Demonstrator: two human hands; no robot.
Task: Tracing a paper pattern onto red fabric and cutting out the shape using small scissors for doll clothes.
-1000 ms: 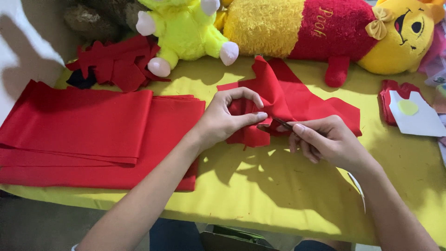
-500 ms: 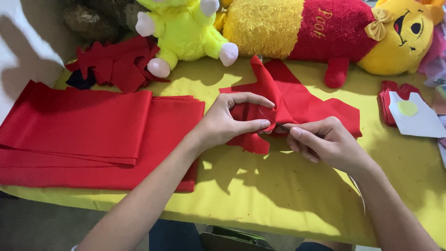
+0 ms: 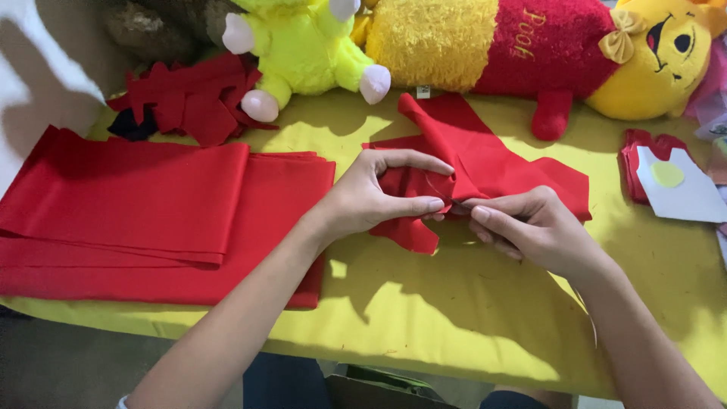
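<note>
A cut piece of red felt [image 3: 492, 159] lies on the yellow table cover [image 3: 424, 303], bunched up in the middle. My left hand [image 3: 379, 197] pinches the gathered felt between thumb and fingers. My right hand [image 3: 530, 227] meets it from the right, its fingertips gripping the same fold. Part of the felt is hidden under both hands.
A folded stack of red fabric [image 3: 136, 212] fills the left side. Red felt scraps [image 3: 189, 98] lie at the back left. A lime plush toy [image 3: 303, 53] and a long yellow-and-red plush [image 3: 530, 45] line the back edge. White paper templates [image 3: 678, 182] sit at the right.
The felt has been gathered tighter between my hands; its raised flap has shifted, and my right fingers have closed in on the fold.
</note>
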